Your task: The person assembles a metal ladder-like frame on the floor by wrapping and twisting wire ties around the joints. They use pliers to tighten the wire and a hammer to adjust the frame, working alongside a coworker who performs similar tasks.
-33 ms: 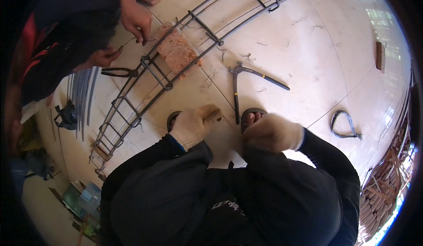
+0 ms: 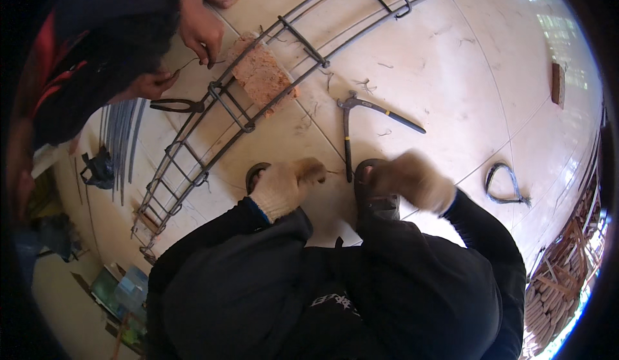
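Spanning the tiled floor [image 2: 451, 70], a curved rebar cage [image 2: 271, 82] rests on a brick [image 2: 261, 76]; nearer, the gloved left hand [image 2: 287, 182] and blurred right hand [image 2: 409, 179] pinch a thin wire [image 2: 335, 172] beside pincers [image 2: 364, 111].

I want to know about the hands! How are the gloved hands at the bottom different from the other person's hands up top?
The left hand and right hand wear pale knitted gloves; the co-worker's hands are bare. The gloved pair hover over the tiled floor near the pincers; the bare pair work at the rebar cage. Both pairs seem to pinch thin wire.
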Action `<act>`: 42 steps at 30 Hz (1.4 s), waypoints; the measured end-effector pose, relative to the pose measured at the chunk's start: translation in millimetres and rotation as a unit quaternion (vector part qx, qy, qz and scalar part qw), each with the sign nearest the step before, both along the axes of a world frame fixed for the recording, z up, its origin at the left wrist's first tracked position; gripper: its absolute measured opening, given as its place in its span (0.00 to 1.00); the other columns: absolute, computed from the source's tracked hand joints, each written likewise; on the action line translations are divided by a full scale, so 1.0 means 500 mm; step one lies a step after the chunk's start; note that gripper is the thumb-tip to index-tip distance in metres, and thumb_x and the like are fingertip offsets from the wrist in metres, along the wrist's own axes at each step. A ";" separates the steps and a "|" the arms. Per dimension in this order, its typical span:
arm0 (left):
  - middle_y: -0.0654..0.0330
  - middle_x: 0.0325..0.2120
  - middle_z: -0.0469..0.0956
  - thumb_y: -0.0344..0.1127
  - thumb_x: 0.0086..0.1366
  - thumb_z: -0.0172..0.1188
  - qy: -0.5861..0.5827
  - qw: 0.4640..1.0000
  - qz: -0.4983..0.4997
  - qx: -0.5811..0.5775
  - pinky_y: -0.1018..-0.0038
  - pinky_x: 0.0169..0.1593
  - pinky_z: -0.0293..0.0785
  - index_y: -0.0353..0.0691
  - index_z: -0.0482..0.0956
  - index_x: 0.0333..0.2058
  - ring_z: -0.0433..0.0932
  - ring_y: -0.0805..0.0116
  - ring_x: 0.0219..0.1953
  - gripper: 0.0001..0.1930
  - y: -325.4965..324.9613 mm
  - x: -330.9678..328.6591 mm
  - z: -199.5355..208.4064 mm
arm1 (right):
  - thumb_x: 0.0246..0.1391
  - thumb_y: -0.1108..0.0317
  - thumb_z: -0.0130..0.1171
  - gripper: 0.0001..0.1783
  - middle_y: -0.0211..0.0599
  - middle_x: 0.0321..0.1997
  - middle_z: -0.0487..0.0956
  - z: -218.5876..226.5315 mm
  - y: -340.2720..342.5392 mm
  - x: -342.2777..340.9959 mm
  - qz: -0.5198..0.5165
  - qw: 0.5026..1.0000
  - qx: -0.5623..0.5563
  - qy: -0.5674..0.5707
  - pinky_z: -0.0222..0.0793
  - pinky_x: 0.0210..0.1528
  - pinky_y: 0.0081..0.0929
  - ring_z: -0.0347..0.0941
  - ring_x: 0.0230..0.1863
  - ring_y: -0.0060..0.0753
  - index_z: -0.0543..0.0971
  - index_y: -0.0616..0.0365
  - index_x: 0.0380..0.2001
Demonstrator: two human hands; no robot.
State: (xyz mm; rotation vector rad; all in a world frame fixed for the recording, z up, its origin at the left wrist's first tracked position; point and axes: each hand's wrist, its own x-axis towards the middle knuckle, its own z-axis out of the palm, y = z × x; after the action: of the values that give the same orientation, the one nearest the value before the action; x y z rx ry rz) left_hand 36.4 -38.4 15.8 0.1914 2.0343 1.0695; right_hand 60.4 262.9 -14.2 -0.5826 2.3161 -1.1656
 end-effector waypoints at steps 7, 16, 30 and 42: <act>0.51 0.40 0.87 0.45 0.76 0.54 0.012 0.998 -0.040 -0.051 0.56 0.50 0.79 0.42 0.85 0.47 0.85 0.45 0.45 0.16 -0.010 -0.026 -0.014 | 0.63 0.66 0.61 0.10 0.38 0.44 0.86 -0.056 0.072 -0.045 -0.048 0.993 0.105 0.037 0.80 0.44 0.39 0.83 0.42 0.48 0.85 0.57 0.44; 0.50 0.39 0.85 0.48 0.78 0.52 -0.090 0.995 0.004 -0.049 0.62 0.51 0.76 0.39 0.85 0.43 0.83 0.53 0.44 0.19 -0.015 -0.010 -0.046 | 0.50 0.68 0.74 0.32 0.48 0.55 0.83 0.131 0.072 -0.107 -0.103 0.951 0.238 0.171 0.74 0.61 0.47 0.78 0.58 0.55 0.79 0.57 0.60; 0.44 0.42 0.85 0.43 0.76 0.56 0.009 0.999 0.044 -0.013 0.56 0.51 0.78 0.35 0.84 0.46 0.84 0.41 0.48 0.17 0.004 -0.024 -0.033 | 0.60 0.63 0.59 0.07 0.41 0.30 0.84 0.030 -0.040 -0.054 0.017 0.946 0.321 0.042 0.79 0.34 0.46 0.85 0.36 0.51 0.84 0.50 0.37; 0.44 0.38 0.85 0.46 0.76 0.55 0.069 0.997 0.045 0.009 0.54 0.46 0.80 0.37 0.83 0.45 0.83 0.38 0.44 0.17 0.002 -0.021 -0.067 | 0.73 0.63 0.52 0.13 0.47 0.36 0.83 0.055 -0.041 -0.050 0.249 0.889 0.328 -0.197 0.82 0.47 0.35 0.85 0.41 0.46 0.84 0.52 0.51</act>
State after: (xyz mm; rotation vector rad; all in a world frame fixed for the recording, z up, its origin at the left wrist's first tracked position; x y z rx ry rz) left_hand 26.1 -37.5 -17.5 0.1888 2.1748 1.1595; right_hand 35.7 242.6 13.2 -0.5605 1.8697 -0.1966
